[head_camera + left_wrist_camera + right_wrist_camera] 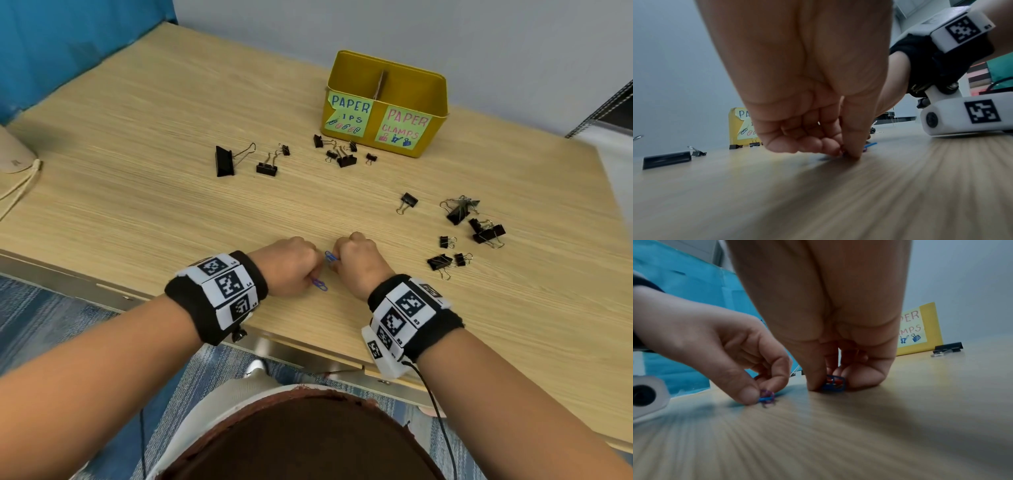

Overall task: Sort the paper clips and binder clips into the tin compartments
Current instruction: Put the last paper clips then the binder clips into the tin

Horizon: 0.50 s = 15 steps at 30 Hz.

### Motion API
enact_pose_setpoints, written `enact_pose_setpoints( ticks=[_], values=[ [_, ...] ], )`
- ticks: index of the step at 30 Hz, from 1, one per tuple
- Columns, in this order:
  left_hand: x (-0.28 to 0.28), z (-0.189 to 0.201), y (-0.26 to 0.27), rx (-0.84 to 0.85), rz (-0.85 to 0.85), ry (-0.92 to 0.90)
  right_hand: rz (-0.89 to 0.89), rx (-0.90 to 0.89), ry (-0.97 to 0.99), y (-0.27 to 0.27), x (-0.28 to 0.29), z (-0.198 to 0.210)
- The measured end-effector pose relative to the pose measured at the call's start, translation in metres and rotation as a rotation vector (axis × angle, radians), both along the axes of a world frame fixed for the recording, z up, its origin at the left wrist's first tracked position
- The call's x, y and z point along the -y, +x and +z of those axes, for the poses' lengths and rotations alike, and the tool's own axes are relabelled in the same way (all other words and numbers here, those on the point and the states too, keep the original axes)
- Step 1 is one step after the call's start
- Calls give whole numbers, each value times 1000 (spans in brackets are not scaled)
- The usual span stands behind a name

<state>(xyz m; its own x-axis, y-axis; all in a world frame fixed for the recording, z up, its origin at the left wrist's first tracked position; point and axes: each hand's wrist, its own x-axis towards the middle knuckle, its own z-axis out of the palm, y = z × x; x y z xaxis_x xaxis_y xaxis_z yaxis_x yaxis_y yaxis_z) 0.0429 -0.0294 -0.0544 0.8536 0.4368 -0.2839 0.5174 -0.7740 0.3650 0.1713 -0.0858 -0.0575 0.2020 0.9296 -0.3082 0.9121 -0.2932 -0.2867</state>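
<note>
Both hands work close together at the near middle of the desk. My left hand (294, 267) pinches a small bunch of blue and purple paper clips (766, 396) between thumb and forefinger, just touching the wood. My right hand (356, 262) pinches another bunch of blue paper clips (835, 383) against the desk; their blue loops (330, 257) stick out between the two hands. The yellow tin (385, 102) stands at the back, split by a divider, with a "PAPER CLIPS" label on its left half and "PAPER CLAMPS" on its right.
Black binder clips lie scattered: a large one (226, 161) and some smaller left of the tin, a cluster (342, 152) right in front of it, and several more (469, 229) to the right of my hands. A beige object with a cord (17, 157) sits at the desk's left edge.
</note>
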Motion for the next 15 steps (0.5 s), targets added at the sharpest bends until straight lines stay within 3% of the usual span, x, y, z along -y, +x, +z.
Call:
enact_pose_setpoints(
  ticks=[9, 15],
  values=[
    [-1, -3, -2, -115, -83, 72, 154, 191, -24, 0, 10, 1],
    [-16, 2, -7, -32, 22, -45, 127, 36, -67, 10, 7, 7]
  ],
)
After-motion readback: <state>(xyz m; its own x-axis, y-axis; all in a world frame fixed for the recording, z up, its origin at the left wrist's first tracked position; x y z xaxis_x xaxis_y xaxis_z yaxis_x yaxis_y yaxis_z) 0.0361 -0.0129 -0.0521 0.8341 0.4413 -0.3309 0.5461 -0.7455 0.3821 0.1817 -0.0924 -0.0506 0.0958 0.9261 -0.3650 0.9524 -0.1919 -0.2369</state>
